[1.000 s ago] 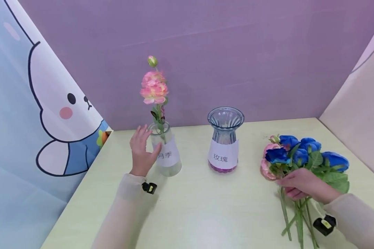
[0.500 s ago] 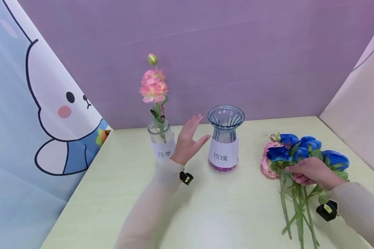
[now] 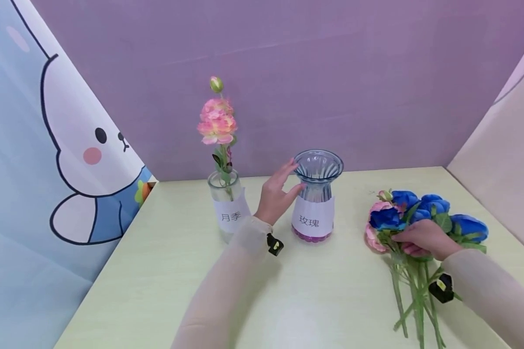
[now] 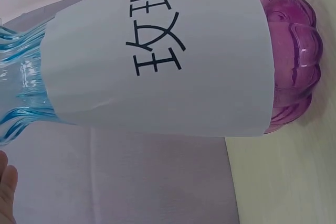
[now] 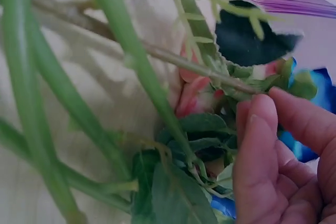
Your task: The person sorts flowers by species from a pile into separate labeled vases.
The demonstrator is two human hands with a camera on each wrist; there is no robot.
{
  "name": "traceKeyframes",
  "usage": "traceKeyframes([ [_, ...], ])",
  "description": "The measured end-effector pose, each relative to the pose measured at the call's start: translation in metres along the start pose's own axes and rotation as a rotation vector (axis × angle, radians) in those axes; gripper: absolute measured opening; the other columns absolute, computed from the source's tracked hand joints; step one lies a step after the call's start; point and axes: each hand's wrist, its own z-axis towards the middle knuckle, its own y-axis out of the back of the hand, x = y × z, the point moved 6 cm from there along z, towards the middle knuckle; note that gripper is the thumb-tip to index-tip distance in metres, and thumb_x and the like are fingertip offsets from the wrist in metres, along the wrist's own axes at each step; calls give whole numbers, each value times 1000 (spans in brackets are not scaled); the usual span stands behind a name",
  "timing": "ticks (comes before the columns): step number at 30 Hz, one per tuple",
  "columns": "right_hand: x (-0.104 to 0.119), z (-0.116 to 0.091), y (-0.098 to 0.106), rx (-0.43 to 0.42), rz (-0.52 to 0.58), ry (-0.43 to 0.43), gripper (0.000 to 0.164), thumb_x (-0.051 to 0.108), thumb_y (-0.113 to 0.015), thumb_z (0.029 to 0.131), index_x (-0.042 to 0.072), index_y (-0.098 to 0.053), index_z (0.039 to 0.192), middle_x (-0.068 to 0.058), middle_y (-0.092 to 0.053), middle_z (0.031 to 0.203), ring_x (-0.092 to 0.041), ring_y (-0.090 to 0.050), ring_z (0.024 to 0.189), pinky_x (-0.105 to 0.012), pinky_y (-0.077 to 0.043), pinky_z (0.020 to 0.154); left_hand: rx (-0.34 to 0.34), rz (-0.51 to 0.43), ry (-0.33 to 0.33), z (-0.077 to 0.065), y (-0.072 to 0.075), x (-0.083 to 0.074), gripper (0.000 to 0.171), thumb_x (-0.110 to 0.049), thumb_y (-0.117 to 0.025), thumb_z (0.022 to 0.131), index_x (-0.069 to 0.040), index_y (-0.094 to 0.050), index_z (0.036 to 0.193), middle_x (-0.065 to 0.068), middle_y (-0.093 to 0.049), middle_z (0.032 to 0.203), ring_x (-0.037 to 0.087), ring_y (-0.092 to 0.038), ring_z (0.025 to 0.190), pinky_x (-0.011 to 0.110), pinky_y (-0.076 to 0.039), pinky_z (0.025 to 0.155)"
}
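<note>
My left hand is at the left side of a blue glass vase, fingers spread, fingertips right at its flared rim and neck. This vase stands upright, with a white paper label around its body and a purple-pink base. At the right, my right hand is over a pile of artificial flowers, with blue roses and a pink flower. Thumb and forefinger pinch a thin flower stem in the right wrist view; which bloom it bears is hidden.
A clear glass vase, labelled too, stands left of the blue one and holds a tall pink flower with a bud. Behind the pale table rises a purple backdrop; a rabbit-printed cloth hangs at the left.
My left hand has left the clear vase and moved right to the blue vase. My right hand has shifted slightly up and left among the flowers, which remain on the table.
</note>
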Motion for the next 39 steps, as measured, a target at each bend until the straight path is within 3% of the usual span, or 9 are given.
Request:
traceKeyframes([
  [4,0,0,-2,-15,-20,-7,28,21,-69,88,9,-60,64,0,-62,61,-12,-60,54,-28,-57,53,-24,-11,-12,0,-1,-1,47,-9,-78,79,6,-60,120,23,-55,131,32,-53,122,28,-40,105],
  [13,-1,0,-9,-51,-58,8,33,22,-69,88,9,-57,60,-1,-61,61,-14,-59,55,-30,-56,53,-15,-74,113,-4,-4,0,46,-10,-78,78,4,-62,119,19,-54,134,29,-53,123,26,-43,102],
  [21,-1,1,-6,-94,-58,36,28,16,-65,88,5,-60,63,0,-62,62,-14,-60,60,-29,-57,57,-6,-61,160,-2,-7,2,40,-15,-79,77,2,-65,111,15,-57,131,25,-54,122,26,-42,102],
  [25,1,0,-1,-121,-24,67,26,15,-63,90,2,-63,67,-2,-65,66,-14,-62,63,-31,-59,61,-9,-69,152,0,-6,2,40,-15,-80,76,2,-66,110,15,-57,130,26,-55,120,26,-44,101],
  [30,3,-1,8,-161,103,78,24,15,-59,94,-6,-67,83,-2,-67,72,-13,-65,66,-32,-60,66,-43,-74,105,2,-5,4,38,-13,-81,75,3,-66,106,17,-59,128,27,-57,119,25,-44,100],
  [37,11,-4,25,-284,230,96,36,16,-57,95,-16,-57,110,2,-68,72,-8,-67,64,-29,-60,66,-70,-65,62,3,-5,5,38,-12,-82,73,3,-67,105,18,-60,126,28,-58,116,25,-45,100],
  [39,14,-6,31,-319,255,101,35,18,-57,95,-13,-56,112,5,-67,71,-6,-67,65,-27,-60,67,-70,-68,59,4,-5,4,38,-12,-82,73,3,-67,105,18,-60,126,29,-58,117,25,-45,100],
])
